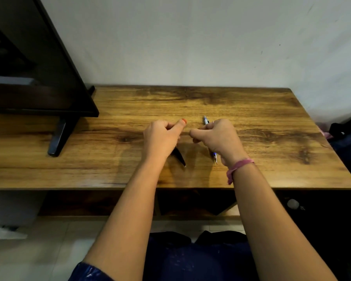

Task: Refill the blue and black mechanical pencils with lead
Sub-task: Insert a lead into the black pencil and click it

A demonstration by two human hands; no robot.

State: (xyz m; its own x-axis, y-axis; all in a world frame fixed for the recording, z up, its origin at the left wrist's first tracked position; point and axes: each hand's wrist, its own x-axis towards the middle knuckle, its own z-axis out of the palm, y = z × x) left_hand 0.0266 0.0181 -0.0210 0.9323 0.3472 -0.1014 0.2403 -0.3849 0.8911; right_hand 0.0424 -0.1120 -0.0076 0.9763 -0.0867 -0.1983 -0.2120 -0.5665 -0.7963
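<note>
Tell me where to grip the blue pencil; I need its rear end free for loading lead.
Grip the blue mechanical pencil around mid-barrel, coming from its right side, as the right hand does. It lies lengthwise, tip toward the person, silver end pointing away and showing past the fingers.

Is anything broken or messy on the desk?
Nothing stands out. The left hand holds the black pencil, the right hand holds the blue pencil, and no spill or damage shows on the desk.
</note>
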